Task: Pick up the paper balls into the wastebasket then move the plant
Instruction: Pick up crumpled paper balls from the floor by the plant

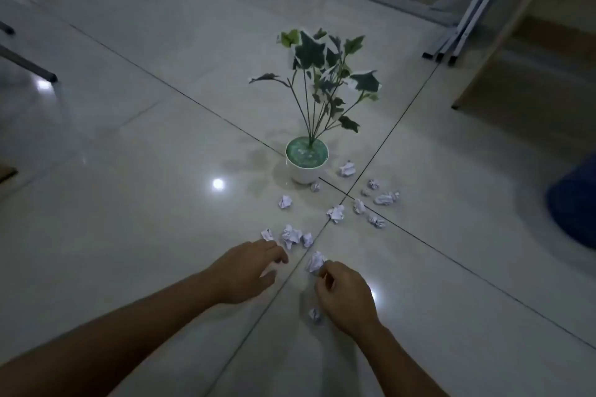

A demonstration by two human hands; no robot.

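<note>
Several crumpled white paper balls lie scattered on the tiled floor in front of a leafy plant [325, 74] in a white pot [304, 172]. My right hand [345, 293] pinches one paper ball [315, 262] between thumb and fingers just above the floor. Another small ball [315, 315] lies under that hand's wrist side. My left hand [248, 271] hovers with fingers spread, its fingertips close to a cluster of three balls [291, 235]. More balls [385, 198] lie to the right of the pot. A blue wastebasket [575, 203] shows at the right edge, partly cut off.
Glossy grey tiles with dark grout lines and bright light reflections cover the floor. Folded metal legs [464, 26] and a wooden shelf unit [522, 42] stand at the upper right. A furniture leg [29, 64] reaches in from the left.
</note>
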